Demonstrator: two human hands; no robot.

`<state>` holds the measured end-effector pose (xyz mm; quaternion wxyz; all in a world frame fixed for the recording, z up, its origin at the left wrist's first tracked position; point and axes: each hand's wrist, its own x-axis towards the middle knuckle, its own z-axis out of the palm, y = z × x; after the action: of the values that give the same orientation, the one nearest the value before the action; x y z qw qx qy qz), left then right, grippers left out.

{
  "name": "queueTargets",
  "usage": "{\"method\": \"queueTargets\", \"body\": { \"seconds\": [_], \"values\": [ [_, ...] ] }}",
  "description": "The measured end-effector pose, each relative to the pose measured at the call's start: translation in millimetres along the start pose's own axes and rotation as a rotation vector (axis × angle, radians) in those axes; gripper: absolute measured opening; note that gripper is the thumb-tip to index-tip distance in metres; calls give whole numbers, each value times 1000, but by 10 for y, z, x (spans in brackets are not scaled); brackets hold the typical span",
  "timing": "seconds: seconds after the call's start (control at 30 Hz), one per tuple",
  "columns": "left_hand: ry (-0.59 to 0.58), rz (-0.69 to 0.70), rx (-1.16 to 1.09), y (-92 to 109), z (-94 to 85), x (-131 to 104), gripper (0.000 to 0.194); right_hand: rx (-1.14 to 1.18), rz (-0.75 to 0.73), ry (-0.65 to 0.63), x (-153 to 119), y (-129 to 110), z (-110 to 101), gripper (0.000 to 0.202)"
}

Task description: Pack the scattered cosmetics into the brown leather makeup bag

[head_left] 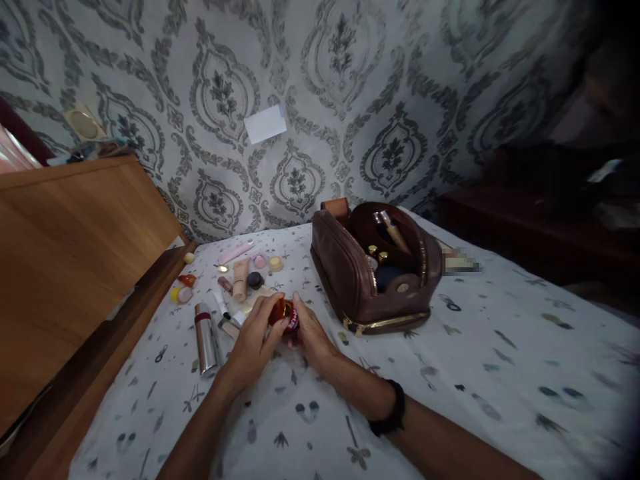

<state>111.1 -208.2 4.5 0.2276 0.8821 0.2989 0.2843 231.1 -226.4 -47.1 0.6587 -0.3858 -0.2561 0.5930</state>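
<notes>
Though partly hidden, left hand (251, 341) and right hand (315, 337) inward, fingers (273, 339) tight around a probable jar (293, 319).

the small amber and dark-red container (287, 315) is partly hidden.

Both hands (315, 339) around a red container (292, 320), brown bag (336, 270) nearby

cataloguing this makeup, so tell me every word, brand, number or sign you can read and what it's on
No text can be read.
Dark red container: pale lettering, too small and blurred.
Pale item right of the brown bag: pixelated, unreadable.
</notes>
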Motion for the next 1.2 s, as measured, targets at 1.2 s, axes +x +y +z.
{"method": "queueTargets", "body": {
  "seconds": [1.2],
  "values": [
    [-99,120,-53,857,-494,1746,46,403,447,-213,87,-154,-410,53]
  ]
}}
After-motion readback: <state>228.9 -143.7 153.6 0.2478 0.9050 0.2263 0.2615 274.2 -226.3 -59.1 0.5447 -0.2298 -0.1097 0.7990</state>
